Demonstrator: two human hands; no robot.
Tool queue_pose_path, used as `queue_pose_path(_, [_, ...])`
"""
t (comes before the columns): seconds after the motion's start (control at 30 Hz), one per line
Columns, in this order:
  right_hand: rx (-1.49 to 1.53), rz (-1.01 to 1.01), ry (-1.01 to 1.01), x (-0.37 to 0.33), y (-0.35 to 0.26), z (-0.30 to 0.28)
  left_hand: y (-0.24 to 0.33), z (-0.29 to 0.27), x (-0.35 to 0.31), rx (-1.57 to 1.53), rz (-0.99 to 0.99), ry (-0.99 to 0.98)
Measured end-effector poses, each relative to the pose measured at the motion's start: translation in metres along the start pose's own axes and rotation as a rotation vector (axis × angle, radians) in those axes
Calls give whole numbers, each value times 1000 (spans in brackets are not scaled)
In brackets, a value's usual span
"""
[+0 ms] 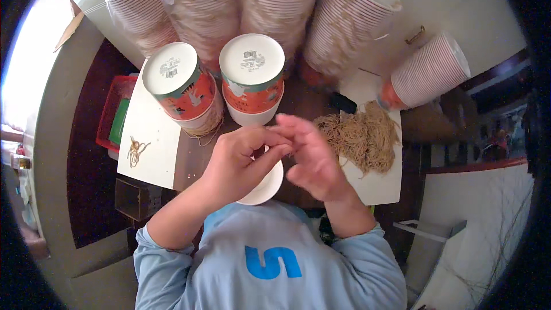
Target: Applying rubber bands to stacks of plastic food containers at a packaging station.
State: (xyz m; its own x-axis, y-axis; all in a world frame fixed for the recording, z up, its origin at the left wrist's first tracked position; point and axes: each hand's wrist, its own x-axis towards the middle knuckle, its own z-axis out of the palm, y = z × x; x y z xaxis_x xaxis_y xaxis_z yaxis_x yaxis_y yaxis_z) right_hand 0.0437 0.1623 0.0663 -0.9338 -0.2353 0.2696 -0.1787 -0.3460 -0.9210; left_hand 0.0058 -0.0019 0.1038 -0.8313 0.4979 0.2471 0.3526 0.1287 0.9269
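Observation:
My left hand [244, 161] is raised before my chest, its thumb and forefinger pinched together; what they hold, if anything, is too small to make out. Beside it, my right hand [313, 152] is slightly blurred, with fingers stretched and thumb apart, its fingertips close to the left hand's. Under both hands a round white paper piece [267, 188] shows partly; the rest is hidden. Just beyond stand two upside-down paper tubs, the left one [186, 96] and the right one [252, 95], orange and green with white bottoms. Tan string lies around the left tub's base.
A heap of tan strings [367, 138] lies on the right white board, a few loose strings [136, 152] on the left one. Tall plastic-wrapped stacks of tubs [201, 0] line the back. Another stack [433, 72] leans at right. A red crate [112, 109] stands at left.

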Motion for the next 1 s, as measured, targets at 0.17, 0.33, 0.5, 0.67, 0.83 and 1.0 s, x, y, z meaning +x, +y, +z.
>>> queue_pose_path(0.17, [-241,187,53,-7,11,5,-14,-5,-12,-104,-245,-40])
queue_pose_path(0.33, [-839,-54,52,-14,20,14,-48,-5,-37,-376,-460,-56])
queue_pose_path(0.5, [-1059,-297,46,-25,41,14,-62,-4,-56,-337,-564,-77])
queue_pose_path(0.67, [-980,-208,13,-30,49,22,-72,-2,-76,-227,-526,-51])
queue_pose_path(0.83, [-783,-3,-33,-32,66,27,-74,-14,-89,-150,-528,-83])
queue_pose_path(1.0, [-667,283,-92,-25,113,26,-110,-26,-117,-126,-529,181])
